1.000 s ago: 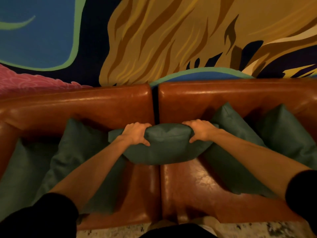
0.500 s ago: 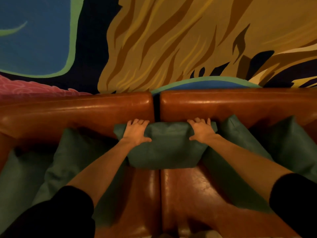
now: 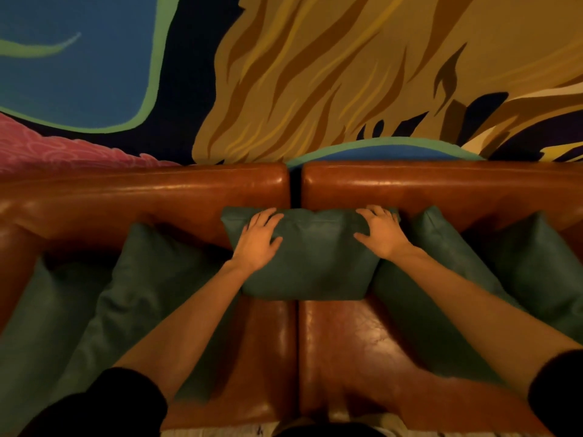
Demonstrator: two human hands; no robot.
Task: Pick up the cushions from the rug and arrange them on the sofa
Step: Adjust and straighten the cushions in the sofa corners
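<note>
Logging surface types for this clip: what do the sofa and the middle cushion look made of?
Sofa: looks like glossy reddish-brown leather or faux leather, with bright highlights and fine creases. Middle cushion: dark green, matte with a faint sheen, softly wrinkled; fabric or soft leatherette, hard to tell.

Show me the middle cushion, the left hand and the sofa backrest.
middle cushion (image 3: pixel 310 263): head view, centre of its front face.
left hand (image 3: pixel 257 241): head view, back of the hand.
sofa backrest (image 3: pixel 157 190): head view, top of left section.

No readable text, labels, brands or numbers on any surface in view
</note>
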